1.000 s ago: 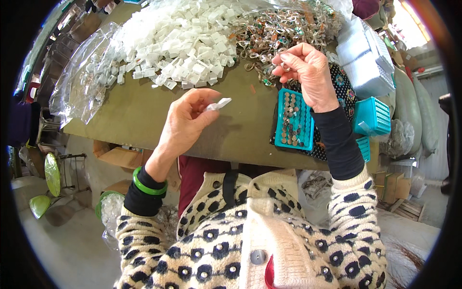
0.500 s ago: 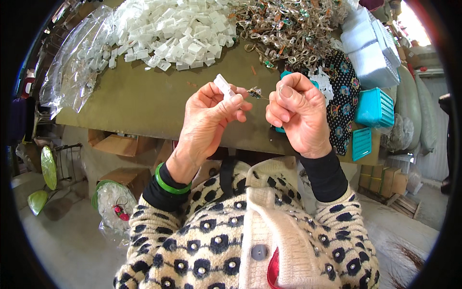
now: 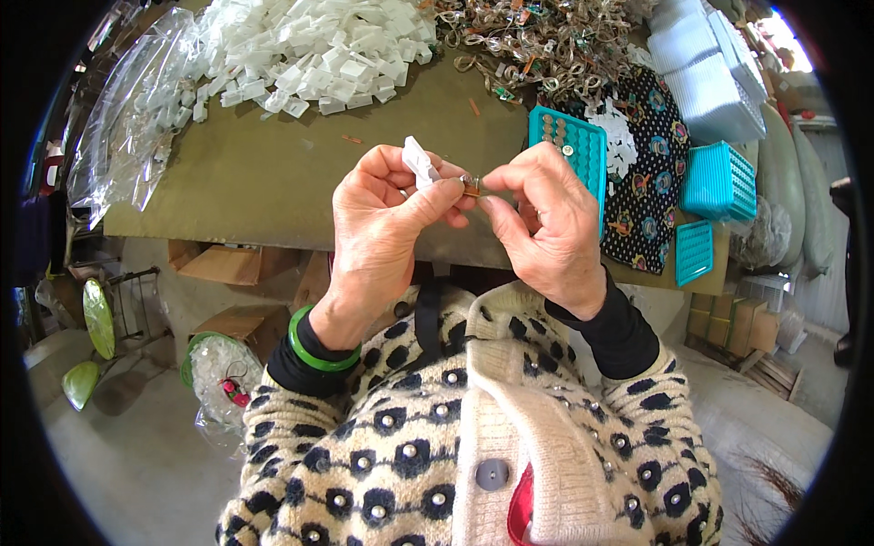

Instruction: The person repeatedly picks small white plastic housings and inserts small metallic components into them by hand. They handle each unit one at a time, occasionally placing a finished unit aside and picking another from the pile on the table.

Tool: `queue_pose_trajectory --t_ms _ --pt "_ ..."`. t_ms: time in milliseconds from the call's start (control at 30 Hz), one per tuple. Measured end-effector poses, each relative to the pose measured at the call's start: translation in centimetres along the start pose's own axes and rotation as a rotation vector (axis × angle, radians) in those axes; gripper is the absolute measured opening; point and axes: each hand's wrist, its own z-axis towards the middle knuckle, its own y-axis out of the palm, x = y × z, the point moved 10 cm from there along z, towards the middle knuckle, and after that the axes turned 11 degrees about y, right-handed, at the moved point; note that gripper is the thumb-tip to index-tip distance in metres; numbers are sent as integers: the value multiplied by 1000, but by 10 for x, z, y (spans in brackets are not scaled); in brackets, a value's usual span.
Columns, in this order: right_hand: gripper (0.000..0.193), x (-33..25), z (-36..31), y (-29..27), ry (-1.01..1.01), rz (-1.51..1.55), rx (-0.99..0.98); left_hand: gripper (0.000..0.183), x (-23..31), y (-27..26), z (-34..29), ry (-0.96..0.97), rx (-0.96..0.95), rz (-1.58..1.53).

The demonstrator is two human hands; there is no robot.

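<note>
Above the near edge of the table, my left hand [image 3: 378,218] is closed around a small white plastic casing [image 3: 419,162], which sticks up between its fingers. A small electronic part [image 3: 471,186] with thin wires and an orange-brown strip pokes out past the left fingertips. My right hand [image 3: 551,218] pinches the free end of this part between thumb and index finger, so the two hands nearly meet. Fingers hide much of the part. Just beyond the right hand lies a teal tray [image 3: 594,136] with round button-like discs in some of its pockets.
At the back are a heap of white casings [image 3: 319,55] and a tangle of wired parts [image 3: 555,45]. Clear plastic [image 3: 118,118] drapes the left side. White pieces [image 3: 616,146] lie on patterned cloth [image 3: 655,214]; stacked teal trays [image 3: 717,187] stand at the right.
My right hand has moved left and closer to my left hand, up to the small electronic part. More of the teal tray now shows.
</note>
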Motion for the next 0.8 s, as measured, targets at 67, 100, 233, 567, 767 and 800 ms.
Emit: queue_pose_trajectory --t_ms 67,100,233,567,767,800 --pt "22 0 -1 3 -45 -35 -11 22 -2 -2 -1 7 21 22" --pt "22 -1 -2 4 -68 -52 -17 22 -3 -3 -1 9 32 34" --pt "22 -4 -4 5 -156 -118 23 23 -4 -5 -3 67 102 29" --pt "19 12 -1 -3 6 79 -1 21 -12 2 -8 7 106 -59" --pt "21 -4 -6 -7 -145 -34 121 19 -14 1 -7 -31 97 -73" --pt "22 -13 -9 -5 -238 -86 124 19 -16 1 -7 -39 98 -72"
